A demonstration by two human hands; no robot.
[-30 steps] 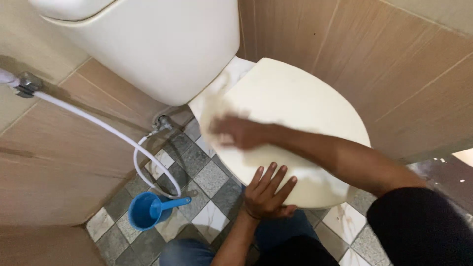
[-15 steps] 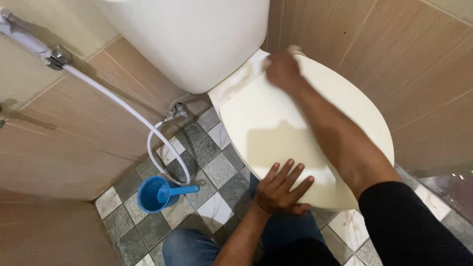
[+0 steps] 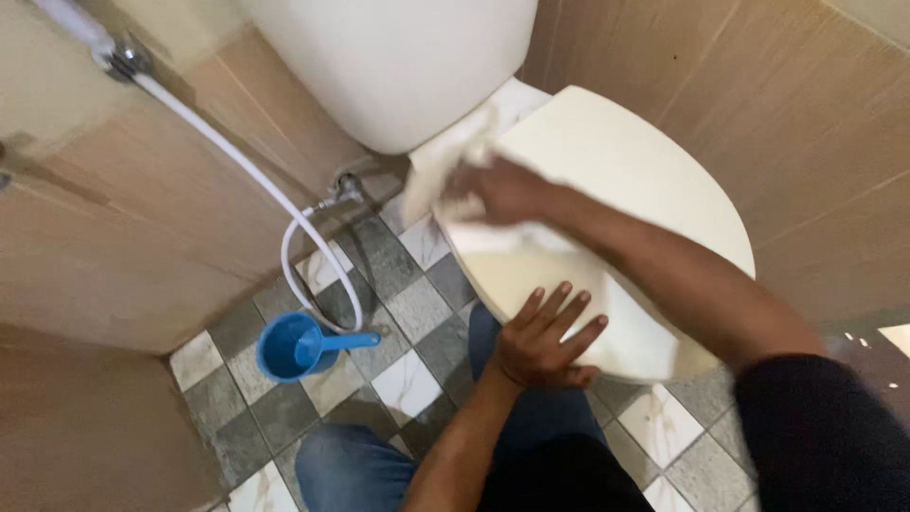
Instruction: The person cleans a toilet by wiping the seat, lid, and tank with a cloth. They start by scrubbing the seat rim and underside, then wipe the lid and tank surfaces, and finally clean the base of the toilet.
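— What is the person doing over there by the toilet?

— Bent over it, both arms out. The toilet lid (image 3: 616, 180) is shut, cream-coloured, and the right hand (image 3: 502, 190) lies at the lid's back corner, on the side nearest the tank (image 3: 398, 57). That hand is closed around a pale cloth (image 3: 436, 175), which is pressed against the lid and bunches up off its edge towards the tank.

— And the other hand?

— The left hand (image 3: 545, 332) is at the front rim of the lid, palm down, fingers spread wide and flat on it. It holds nothing.

— Is the cloth a rag or paper?

— Hard to say from here; it is blurred. It is whitish and soft-looking, and that is as far as I would go.

— What else is around the toilet?

— A white hose (image 3: 237, 161) runs down the tan wall (image 3: 142, 246) beside the tank, loops on the floor and joins a metal valve (image 3: 346, 187) just below the tank. Past that loop, further from the lid, a blue dipper (image 3: 294, 346) with a short handle sits on the checked floor tiles (image 3: 417, 303), grey and white. The handle points back towards the toilet.

— Where is the person standing?

— Right at the front of the lid. I can see knees in blue jeans (image 3: 360, 465) just under the left forearm, and a dark sleeve (image 3: 815, 436) on the right arm, which crosses over the lid from its front to the back corner.
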